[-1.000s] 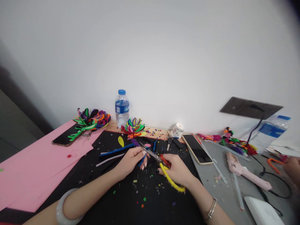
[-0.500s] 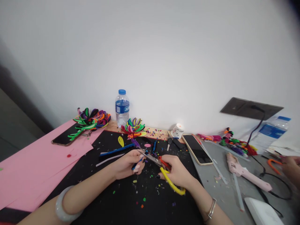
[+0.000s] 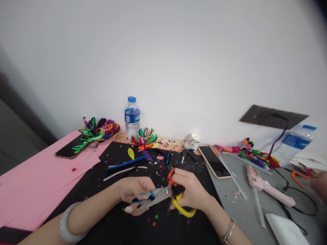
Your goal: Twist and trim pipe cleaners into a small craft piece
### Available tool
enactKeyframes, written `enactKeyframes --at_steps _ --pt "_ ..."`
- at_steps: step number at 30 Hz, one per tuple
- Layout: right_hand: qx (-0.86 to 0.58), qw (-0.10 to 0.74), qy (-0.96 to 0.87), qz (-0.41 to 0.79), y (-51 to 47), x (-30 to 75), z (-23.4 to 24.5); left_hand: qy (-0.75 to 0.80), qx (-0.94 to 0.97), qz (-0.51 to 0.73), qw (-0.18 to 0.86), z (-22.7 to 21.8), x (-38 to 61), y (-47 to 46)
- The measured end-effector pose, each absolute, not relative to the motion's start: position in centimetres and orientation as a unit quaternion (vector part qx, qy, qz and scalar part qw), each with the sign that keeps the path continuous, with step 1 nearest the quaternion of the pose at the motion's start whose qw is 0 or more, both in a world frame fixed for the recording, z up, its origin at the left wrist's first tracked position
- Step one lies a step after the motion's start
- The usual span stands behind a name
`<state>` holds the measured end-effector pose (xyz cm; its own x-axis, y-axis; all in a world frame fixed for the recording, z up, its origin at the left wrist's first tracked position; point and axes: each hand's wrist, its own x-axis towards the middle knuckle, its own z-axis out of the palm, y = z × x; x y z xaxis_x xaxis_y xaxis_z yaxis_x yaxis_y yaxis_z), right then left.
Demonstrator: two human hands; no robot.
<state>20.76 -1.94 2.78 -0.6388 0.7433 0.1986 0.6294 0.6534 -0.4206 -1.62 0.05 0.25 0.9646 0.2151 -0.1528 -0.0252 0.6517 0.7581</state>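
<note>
My right hand point(image 3: 191, 193) grips scissors point(image 3: 163, 197) by their orange and yellow handles, the blades spread and pointing left. My left hand point(image 3: 133, 192) is closed on a short blue pipe cleaner piece point(image 3: 143, 200) that lies between the blades. Both hands hover low over a black sheet point(image 3: 112, 224) littered with coloured snippets. A pale bangle point(image 3: 66, 226) circles my left wrist and a thin metal bracelet point(image 3: 229, 229) my right.
Pipe cleaner flowers point(image 3: 99, 130) point(image 3: 145, 137), a water bottle point(image 3: 132, 116), a small white cup point(image 3: 192, 142), keys, two phones point(image 3: 214, 161) point(image 3: 68, 150), pink paper point(image 3: 33, 180) and a pink glue gun point(image 3: 265, 187) lie around. Another person's hand point(image 3: 319, 183) shows at the right edge.
Both hands have moved down toward me. The scissors have swung from pointing up-left to pointing left, with the blades now open around the blue piece.
</note>
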Motion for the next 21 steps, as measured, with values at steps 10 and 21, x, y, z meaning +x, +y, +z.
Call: enactKeyframes --at_steps 10,21 --pt "-0.508 0.238 -0.811 0.166 -1.2 21.0 2.3 0.196 0.44 0.362 0.798 0.0 -0.3 1.7" --pt "-0.587 0.149 -0.785 0.127 -1.2 21.4 2.0 0.417 0.733 0.454 0.288 0.6 -0.9 1.8"
